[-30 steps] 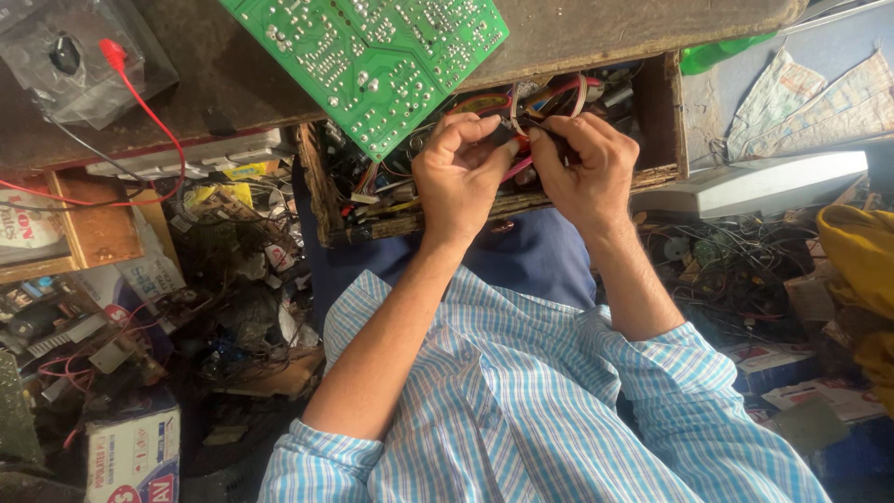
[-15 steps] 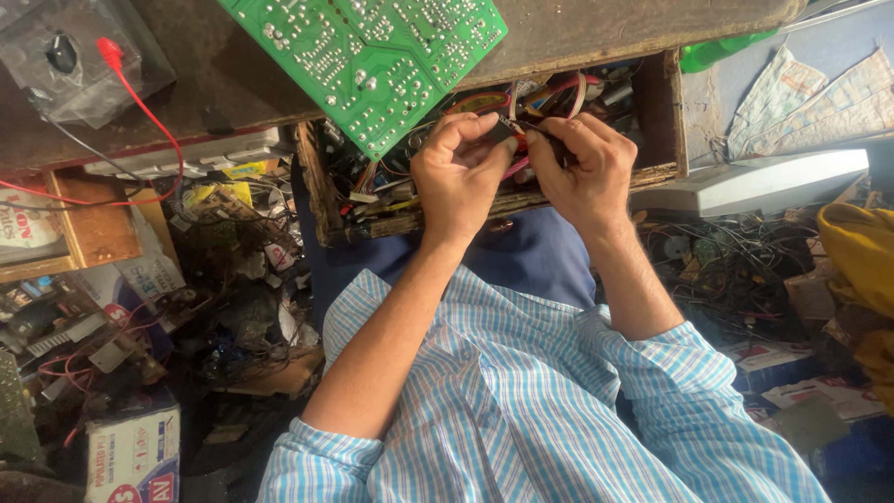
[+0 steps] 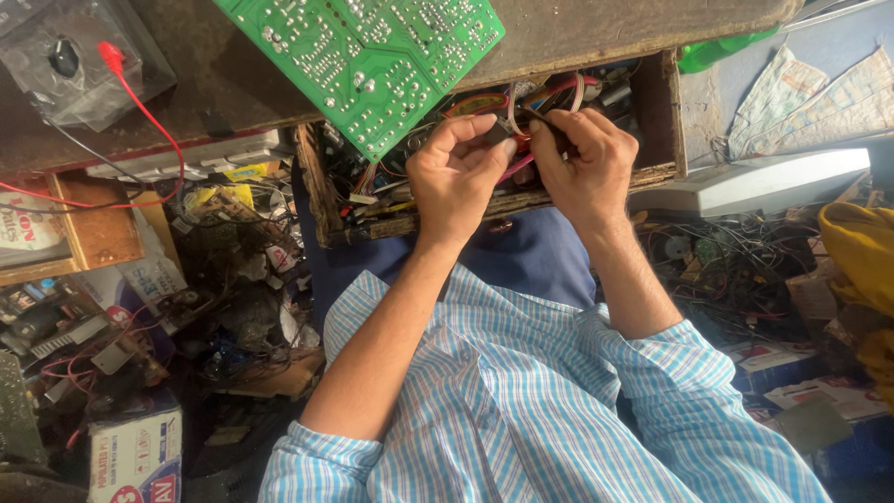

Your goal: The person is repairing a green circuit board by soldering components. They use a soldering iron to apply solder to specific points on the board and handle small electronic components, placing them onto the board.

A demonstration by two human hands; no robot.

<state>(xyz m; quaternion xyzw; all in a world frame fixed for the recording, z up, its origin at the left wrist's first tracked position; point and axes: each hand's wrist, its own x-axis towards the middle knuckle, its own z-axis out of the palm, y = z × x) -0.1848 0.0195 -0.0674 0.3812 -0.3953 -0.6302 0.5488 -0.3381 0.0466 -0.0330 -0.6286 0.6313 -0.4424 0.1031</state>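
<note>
Both hands sit inside the open wooden drawer (image 3: 657, 102) at 12 o'clock: left hand (image 3: 458, 179) beside right hand (image 3: 585, 166), fingertips meeting on a small dark part with red and white wires (image 3: 518, 129). Green printed circuit board (image 3: 372, 56) lies on the benchtop at 11 o'clock, overhanging the drawer; clear plastic box with red lead (image 3: 74, 65) at 10 o'clock

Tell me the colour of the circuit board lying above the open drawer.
Green, with silvery solder dots: the circuit board, clearest in the head view.

I see a worn, dark bench (image 3: 596, 33) along the top. A green circuit board (image 3: 372, 56) lies on it, jutting past the edge, and a plastic-wrapped meter (image 3: 74, 61) with a red lead (image 3: 149, 112) sits at one end. An open wooden drawer (image 3: 656, 102) crammed with wires hangs beneath.
</note>
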